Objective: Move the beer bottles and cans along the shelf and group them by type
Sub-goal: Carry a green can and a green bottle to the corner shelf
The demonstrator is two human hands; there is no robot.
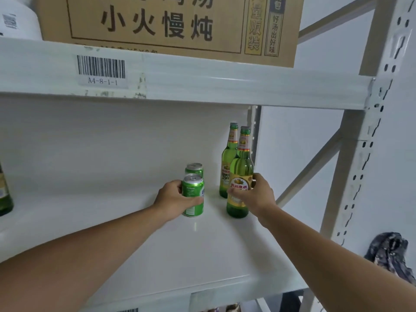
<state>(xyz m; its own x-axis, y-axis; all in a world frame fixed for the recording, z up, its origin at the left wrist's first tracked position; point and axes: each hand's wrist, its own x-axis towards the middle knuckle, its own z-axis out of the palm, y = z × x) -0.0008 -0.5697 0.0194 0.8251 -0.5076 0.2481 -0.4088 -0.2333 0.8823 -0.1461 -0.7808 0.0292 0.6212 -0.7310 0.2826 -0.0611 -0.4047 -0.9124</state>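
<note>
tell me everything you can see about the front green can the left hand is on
The green metal drink can with white print stands upright on the white shelf board, silver top with pull tab showing. The left hand wraps its side, thumb across the front. A second can stands right behind it; whether they touch is unclear.

Two green beer cans stood on the white shelf (139,248): the near can (193,194) and the far can (194,169) just behind it. Three green beer bottles were in view: the front bottle (240,174) and the rear bottle (228,163) together toward the shelf's right edge, and a third bottle (4,194), cut off by the frame, at the shelf's left edge. One cardboard box (166,25) sat on the shelf above, and one barcode label (101,72) was stuck on that upper shelf's front edge.
</note>
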